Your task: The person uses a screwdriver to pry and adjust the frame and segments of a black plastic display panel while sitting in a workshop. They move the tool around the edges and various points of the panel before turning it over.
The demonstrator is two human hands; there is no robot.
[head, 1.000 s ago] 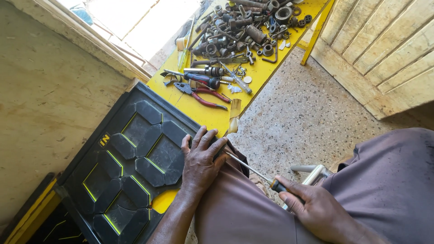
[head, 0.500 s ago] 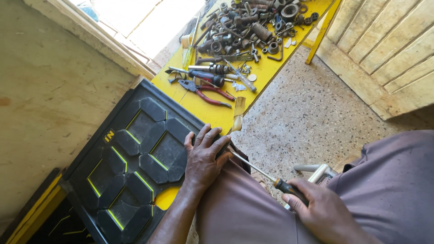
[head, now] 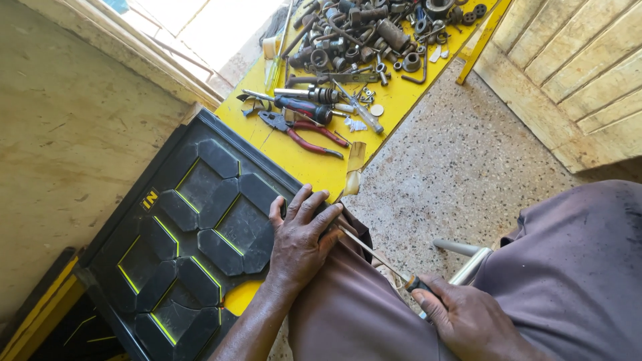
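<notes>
Little has moved since the earlier frame: both hands hold the same pose, view shifted slightly. Black toolbox lid (head: 194, 227) with yellow-edged hexagonal panels lies on the yellow bench (head: 304, 157). Left hand (head: 301, 241) rests flat on the lid's near corner, fingers spread and unclenched, gripping nothing. Right hand (head: 468, 321) is closed around the handle of a long screwdriver (head: 378, 257); its shaft runs across the lap, tip hidden under the left fingertips (head: 331, 217). Red-handled pliers (head: 304, 134) lie further up the bench, well apart.
</notes>
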